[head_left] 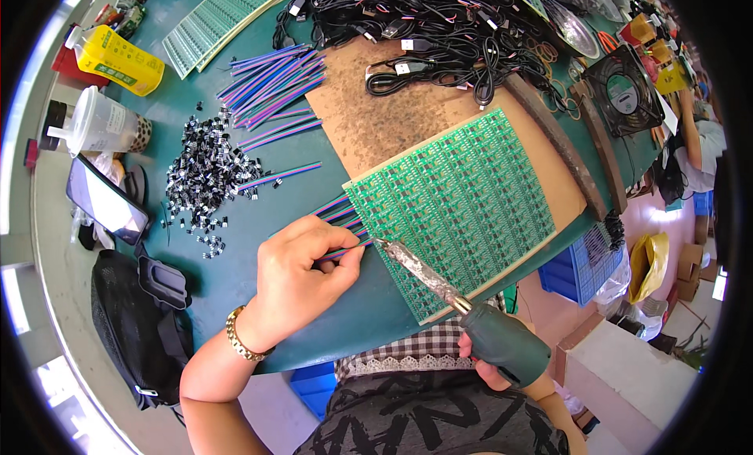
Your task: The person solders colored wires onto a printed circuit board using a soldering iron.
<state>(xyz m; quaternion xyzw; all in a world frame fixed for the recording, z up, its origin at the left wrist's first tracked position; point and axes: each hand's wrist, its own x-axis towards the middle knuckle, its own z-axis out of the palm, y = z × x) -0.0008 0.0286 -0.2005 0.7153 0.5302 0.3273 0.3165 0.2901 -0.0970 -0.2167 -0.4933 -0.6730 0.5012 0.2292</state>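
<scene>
My left hand (302, 267) pinches a multicoloured ribbon wire (336, 254) at the left edge of a green circuit board panel (463, 204). More ribbon wires (337, 210) stick out from that edge just above my fingers. My right hand (488, 370) is wrapped round a dark green soldering iron (506, 337), most of its fingers hidden behind the handle. The iron's tip points up and left, close to the wire end at the board's edge; whether it touches cannot be made out. The panel lies on a scorched brown board (384, 110).
Left of the panel are a pile of small black connectors (208, 169) and a bundle of ribbon wires (271, 82). Black cables (392, 20) heap at the back. A fan (623, 90) stands right; a yellow bottle (118, 60), drink cup (110, 121) and phone (106, 198) line the left.
</scene>
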